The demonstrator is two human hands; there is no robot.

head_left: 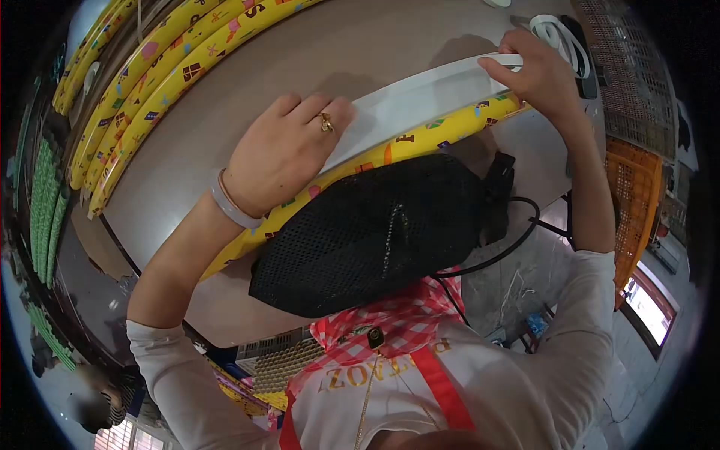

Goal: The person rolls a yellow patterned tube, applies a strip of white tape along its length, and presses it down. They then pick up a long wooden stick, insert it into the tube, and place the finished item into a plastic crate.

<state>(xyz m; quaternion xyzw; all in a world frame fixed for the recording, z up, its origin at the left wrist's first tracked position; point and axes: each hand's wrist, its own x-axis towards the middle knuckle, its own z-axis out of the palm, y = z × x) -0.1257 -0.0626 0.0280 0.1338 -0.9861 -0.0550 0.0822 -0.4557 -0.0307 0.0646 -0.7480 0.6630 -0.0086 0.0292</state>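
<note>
A long white strip (420, 101), its surface smooth, stretches between my two hands along a yellow roll of printed wrapping paper (424, 141). My left hand (292, 146), with a ring and bands at the wrist, lies over the strip's left part; its fingers are curled and their tips are hidden. Near the roll's right end, my right hand (536, 75) pinches the strip's other end between thumb and fingers. Just behind that hand is a loose coil of white band (561, 39). In front of the roll, close to my body, is a black mesh-covered item (367, 232) with a cable.
Several yellow printed rolls (161, 101) lie on the table (300, 45) at the back left. Green patterned rolls (45, 202) stand beyond the left edge. An orange plastic crate (634, 195) is at the right. Another person (101, 397) is at the lower left.
</note>
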